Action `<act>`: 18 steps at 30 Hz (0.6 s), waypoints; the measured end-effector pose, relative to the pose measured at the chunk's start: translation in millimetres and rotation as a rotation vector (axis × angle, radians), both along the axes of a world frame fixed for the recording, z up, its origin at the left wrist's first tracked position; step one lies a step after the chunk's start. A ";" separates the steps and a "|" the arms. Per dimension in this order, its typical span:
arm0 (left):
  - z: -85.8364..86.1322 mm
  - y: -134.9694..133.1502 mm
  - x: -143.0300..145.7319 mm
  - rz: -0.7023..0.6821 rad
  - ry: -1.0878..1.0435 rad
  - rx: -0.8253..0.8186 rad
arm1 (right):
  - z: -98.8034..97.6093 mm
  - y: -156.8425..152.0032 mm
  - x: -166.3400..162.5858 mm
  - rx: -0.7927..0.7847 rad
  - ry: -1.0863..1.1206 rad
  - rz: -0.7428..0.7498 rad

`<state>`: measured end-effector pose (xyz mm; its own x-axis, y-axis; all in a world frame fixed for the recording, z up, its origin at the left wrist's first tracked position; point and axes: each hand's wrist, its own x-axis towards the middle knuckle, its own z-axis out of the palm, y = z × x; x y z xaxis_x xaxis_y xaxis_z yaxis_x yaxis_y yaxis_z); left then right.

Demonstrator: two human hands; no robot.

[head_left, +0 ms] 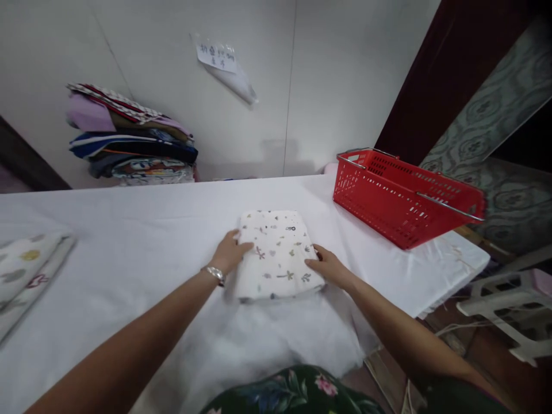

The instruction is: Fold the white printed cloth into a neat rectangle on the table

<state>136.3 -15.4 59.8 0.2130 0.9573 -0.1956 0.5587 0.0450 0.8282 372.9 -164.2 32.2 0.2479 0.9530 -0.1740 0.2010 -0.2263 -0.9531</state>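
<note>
A folded white cloth (276, 253) with a small plant print lies on the white-covered table in front of me. My left hand (230, 251) grips its left edge, thumb on top and the other fingers at the side or underneath, partly hidden. On the opposite edge, my right hand (330, 265) holds the cloth the same way, its thumb resting on the upper face. The cloth is a flat, roughly rectangular bundle, and its layers show along the near edge.
A red plastic basket (388, 198) with metal handles stands at the table's right end. Another folded printed cloth (30, 270) lies far left. Folded fabrics (133, 138) are stacked against the wall. A white plastic stool (513, 305) stands on the floor to the right.
</note>
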 end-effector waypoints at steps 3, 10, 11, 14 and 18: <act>15.8 40.9 -28.0 -0.031 0.206 0.229 | -8.8 -1.2 -48.2 0.042 0.264 0.118; 1.8 70.1 -113.5 -0.048 0.551 0.103 | -23.4 -4.5 -112.6 -0.081 0.305 0.409; -1.7 63.5 -119.4 -0.031 0.540 0.134 | -21.2 0.9 -106.1 -0.043 0.253 0.378; -4.8 32.0 -123.6 -0.015 0.501 0.330 | -12.1 27.5 -73.1 0.075 0.072 0.231; 1.6 -30.9 -104.6 -0.158 0.415 0.485 | -4.8 67.0 -36.3 0.204 -0.261 0.057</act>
